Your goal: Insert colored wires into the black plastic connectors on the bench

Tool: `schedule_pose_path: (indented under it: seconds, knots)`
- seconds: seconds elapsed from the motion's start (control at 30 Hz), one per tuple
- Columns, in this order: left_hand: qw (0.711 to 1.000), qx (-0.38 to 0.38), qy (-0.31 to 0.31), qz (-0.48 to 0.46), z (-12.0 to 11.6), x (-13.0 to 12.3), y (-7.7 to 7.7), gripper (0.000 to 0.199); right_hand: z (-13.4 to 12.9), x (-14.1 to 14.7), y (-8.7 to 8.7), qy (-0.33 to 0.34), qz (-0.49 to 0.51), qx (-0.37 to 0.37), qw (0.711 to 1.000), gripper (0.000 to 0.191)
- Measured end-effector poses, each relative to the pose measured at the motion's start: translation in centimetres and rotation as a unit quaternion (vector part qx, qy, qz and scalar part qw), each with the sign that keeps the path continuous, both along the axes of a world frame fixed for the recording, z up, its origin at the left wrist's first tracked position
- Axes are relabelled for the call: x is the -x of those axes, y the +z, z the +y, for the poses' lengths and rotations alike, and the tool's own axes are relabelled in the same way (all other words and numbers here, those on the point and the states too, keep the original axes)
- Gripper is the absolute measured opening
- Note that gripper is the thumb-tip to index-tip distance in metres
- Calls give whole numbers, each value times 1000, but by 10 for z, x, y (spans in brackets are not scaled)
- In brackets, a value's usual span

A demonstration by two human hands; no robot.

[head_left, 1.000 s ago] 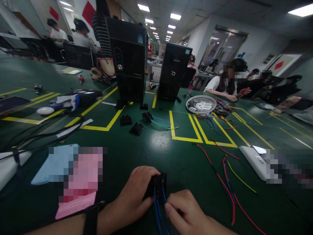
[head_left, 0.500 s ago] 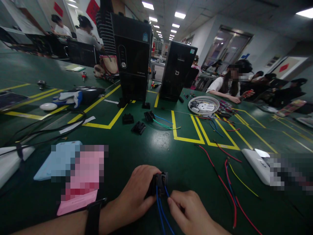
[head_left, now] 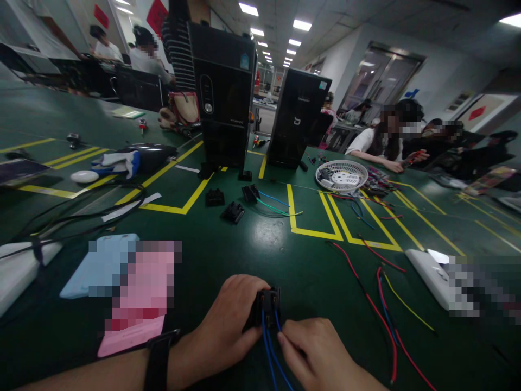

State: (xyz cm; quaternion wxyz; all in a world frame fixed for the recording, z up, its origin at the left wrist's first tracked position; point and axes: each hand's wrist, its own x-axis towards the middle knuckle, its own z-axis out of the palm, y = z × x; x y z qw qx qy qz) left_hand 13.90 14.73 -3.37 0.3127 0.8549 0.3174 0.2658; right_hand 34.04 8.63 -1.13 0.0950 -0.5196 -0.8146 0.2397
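Observation:
My left hand (head_left: 230, 315) is wrapped round the left side of a small black connector block (head_left: 269, 304) at the lower middle. Blue wires (head_left: 268, 347) run from the block's face down toward me. Just right of the block, my right hand (head_left: 311, 347) pinches one blue wire close to where it meets the block. Farther up the table lie loose black blocks (head_left: 233, 212), and another black block (head_left: 251, 192) with blue and green wires attached.
Red, blue and yellow wires (head_left: 372, 304) lie to the right, beside a white device (head_left: 431, 277). Pink (head_left: 138, 304) and light blue (head_left: 97, 266) items sit left. Two black computer towers (head_left: 223, 98) stand behind. A white basket (head_left: 342, 175) is near a person (head_left: 378, 144) across the table.
The view has shifted very slightly. Both hands keep the same grip on the block and the wire.

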Motion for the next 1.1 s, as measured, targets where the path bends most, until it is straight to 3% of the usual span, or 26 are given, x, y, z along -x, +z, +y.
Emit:
schedule_pose_path:
  seconds: [0.3,0.83,1.1]
  knots:
    - [1000,0,-4,-4,-2,1,5,54,-2,1,-3,23,54,-62,996,30]
    - [1000,-4,-8,-2,0,0,-1,56,-2,2,-5,29,8,-77,997,29]
    - [999,5,-5,32,-2,0,15,48,-3,1,-4,45,24,-120,992,31]
